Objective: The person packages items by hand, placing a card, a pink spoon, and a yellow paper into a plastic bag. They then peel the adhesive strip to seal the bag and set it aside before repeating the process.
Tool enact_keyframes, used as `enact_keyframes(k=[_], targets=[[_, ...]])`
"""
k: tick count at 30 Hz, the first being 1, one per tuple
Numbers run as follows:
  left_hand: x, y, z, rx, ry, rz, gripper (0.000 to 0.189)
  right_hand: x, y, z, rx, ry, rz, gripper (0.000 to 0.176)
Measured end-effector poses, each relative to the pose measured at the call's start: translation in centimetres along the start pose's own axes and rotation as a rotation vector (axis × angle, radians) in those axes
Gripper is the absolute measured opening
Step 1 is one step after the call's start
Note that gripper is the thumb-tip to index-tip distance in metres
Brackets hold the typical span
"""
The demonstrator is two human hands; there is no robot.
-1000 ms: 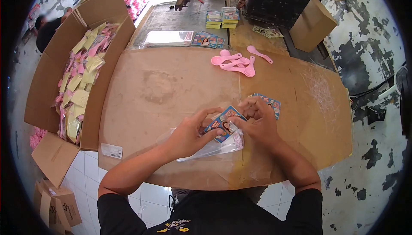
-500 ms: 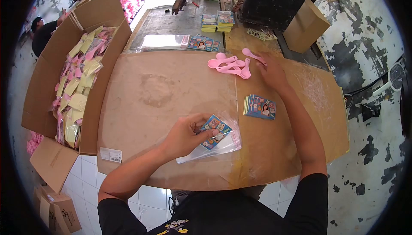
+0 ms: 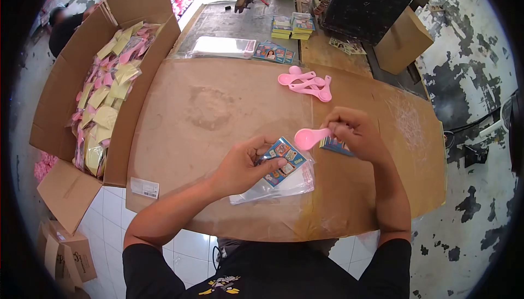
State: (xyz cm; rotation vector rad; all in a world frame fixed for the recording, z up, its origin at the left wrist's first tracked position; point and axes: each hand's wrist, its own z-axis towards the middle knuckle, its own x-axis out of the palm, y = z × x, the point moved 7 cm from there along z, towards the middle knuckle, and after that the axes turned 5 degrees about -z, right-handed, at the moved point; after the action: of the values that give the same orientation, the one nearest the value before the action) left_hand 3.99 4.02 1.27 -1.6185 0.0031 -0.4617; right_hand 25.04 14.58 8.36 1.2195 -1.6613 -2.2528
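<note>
My left hand (image 3: 245, 165) is closed on a blue printed card (image 3: 285, 162), thumb across its face, with clear plastic around the card's edge. Under that hand lie clear plastic bags (image 3: 273, 192), flat on the cardboard. My right hand (image 3: 357, 135) grips a pink measuring spoon (image 3: 307, 138) by its handle; the bowl points left, close to the card. Partly covered by the right hand is a stack of the same cards (image 3: 334, 146). Farther back, several loose pink spoons (image 3: 308, 84) form a small pile.
An open carton (image 3: 143, 81) on the left holds many bagged spoons with yellowish cards (image 3: 112, 89). Behind the cardboard sheet (image 3: 185, 146) are clear bags (image 3: 221, 46), spread cards (image 3: 273, 52) and stacked cards (image 3: 292, 25). A black box (image 3: 357, 4) stands back right; a person (image 3: 65, 34) is far left.
My right hand has come back from the spoon pile toward my left hand, carrying one pink spoon. The left hand still holds the card. The whole view has shifted slightly.
</note>
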Motion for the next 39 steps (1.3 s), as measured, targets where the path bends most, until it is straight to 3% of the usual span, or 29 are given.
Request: enact_keyframes(k=[7,13,16,19,25,28,31,34,37,39], targets=[[0.7,0.0,-0.1,-0.046,0.041,0.040,0.033,1.3,1.0,-0.5,-0.118,0.021,-0.037,0.009],[0.6,0.5,0.0,-0.053,0.037,0.150,0.034,3.1,3.7,-1.2,-0.278,0.067,-0.329,0.013],[0.4,1.0,0.0,-0.036,0.061,0.194,0.035,4.7,4.5,-1.5,-0.236,0.095,-0.402,0.033],[0.9,1.2,-0.1,-0.033,0.101,0.155,0.035,6.8,6.4,-1.8,-0.438,0.024,-0.368,0.051],[1.6,0.8,-0.2,-0.042,0.237,0.084,0.033,11.6,4.0,-2.4,0.035,0.481,0.814,0.073],[1.8,0.1,-0.4,-0.064,0.254,-0.024,0.033,7.4,3.9,-0.9,-0.284,0.357,0.698,0.058],[2.0,0.0,-0.5,-0.069,0.271,-0.080,0.034,6.1,4.7,-1.3,-0.336,0.321,0.198,0.040],[2.2,0.0,-0.8,-0.087,0.289,-0.095,0.033,6.5,5.3,-1.8,-0.500,0.401,0.202,0.034],[2.2,0.1,-0.8,-0.093,0.331,-0.115,0.032,5.9,6.6,-1.8,-0.414,0.456,0.199,0.028],[2.3,-0.2,-1.0,-0.096,0.354,-0.101,0.030,6.1,8.2,-1.8,-0.399,0.366,0.175,0.025]])
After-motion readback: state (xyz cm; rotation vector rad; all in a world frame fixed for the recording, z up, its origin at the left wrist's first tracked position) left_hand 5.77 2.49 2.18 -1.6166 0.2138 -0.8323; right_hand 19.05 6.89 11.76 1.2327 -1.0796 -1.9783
